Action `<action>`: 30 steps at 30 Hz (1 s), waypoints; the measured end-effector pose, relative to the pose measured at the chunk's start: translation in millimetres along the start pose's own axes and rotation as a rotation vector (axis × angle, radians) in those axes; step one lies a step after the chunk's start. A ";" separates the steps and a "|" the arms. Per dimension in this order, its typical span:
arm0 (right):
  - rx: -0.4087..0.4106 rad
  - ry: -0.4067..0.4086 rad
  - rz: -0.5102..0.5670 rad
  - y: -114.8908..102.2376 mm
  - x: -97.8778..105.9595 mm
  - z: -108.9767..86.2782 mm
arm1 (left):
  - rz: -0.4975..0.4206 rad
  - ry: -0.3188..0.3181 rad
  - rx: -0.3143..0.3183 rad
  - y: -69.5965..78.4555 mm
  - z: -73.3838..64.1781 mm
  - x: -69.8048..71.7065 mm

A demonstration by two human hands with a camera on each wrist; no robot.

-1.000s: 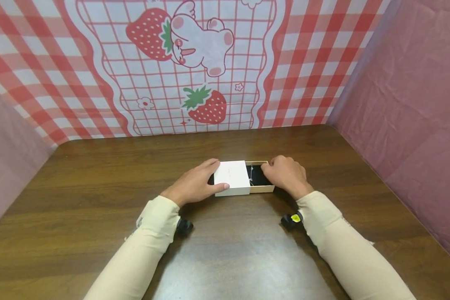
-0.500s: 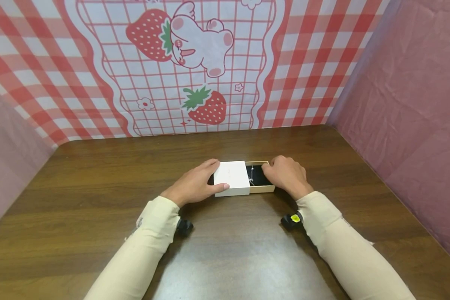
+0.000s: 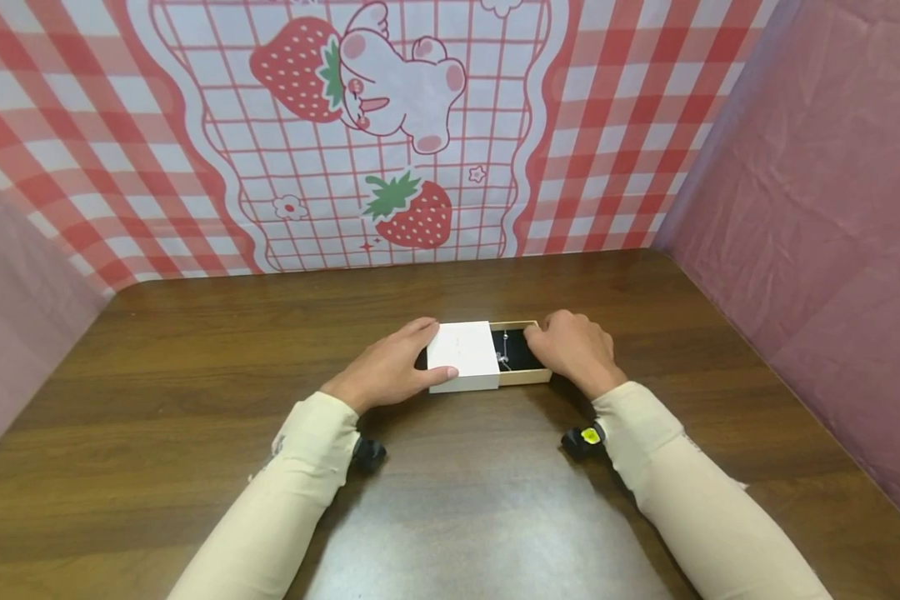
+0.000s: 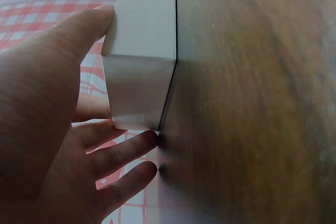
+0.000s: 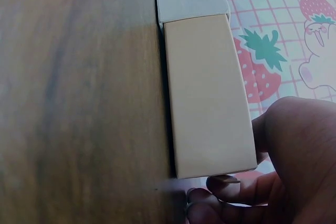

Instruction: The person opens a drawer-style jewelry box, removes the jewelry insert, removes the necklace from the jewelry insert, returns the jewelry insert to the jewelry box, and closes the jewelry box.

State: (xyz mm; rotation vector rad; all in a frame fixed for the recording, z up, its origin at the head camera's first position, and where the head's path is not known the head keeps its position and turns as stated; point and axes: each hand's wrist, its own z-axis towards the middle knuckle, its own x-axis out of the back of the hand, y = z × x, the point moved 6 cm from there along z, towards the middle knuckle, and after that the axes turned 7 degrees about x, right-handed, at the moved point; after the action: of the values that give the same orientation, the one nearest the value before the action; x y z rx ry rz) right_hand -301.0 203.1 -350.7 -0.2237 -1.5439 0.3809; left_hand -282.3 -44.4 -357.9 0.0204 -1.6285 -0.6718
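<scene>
A white box sleeve (image 3: 462,357) lies flat on the table. Its tan drawer (image 3: 525,377) is partly out to the right. Inside the drawer, a thin silver jewelry chain (image 3: 506,348) rests on black lining, partly under the sleeve. My left hand (image 3: 392,364) grips the sleeve at its left end, thumb at the near top edge and fingers toward the far side. At the drawer's outer end, my right hand (image 3: 574,350) pinches the end wall, its thumb over the rim. The right wrist view shows curled fingertips (image 5: 223,186) just beyond that end.
The brown wooden table (image 3: 450,500) extends around the box. Behind it hangs a red-and-white checked cloth (image 3: 615,150) with strawberry prints. A pink cloth (image 3: 817,250) borders the right side. Dark wrist-worn devices (image 3: 581,442) hang under both cuffs.
The drawer has slid very slightly right out of the sleeve, and a little more of the silver chain shows. Both hands keep their hold; the left has hardly moved.
</scene>
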 end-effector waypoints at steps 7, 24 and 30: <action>0.001 0.022 -0.001 0.7 0.6 1.5 | 0.005 0.000 0.001 0.4 0.3 0.4; 0.015 0.066 -0.029 1.2 2.4 2.4 | 0.004 -0.001 -0.009 0.8 0.6 0.4; 0.013 0.074 -0.037 1.1 3.0 2.6 | 0.002 -0.002 -0.012 0.8 -0.2 0.6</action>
State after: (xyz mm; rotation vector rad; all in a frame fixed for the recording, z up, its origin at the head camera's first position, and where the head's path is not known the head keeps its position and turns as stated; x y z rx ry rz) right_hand -303.7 205.0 -348.3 -0.1965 -1.4700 0.3500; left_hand -282.0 -44.1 -357.1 0.0092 -1.6261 -0.6800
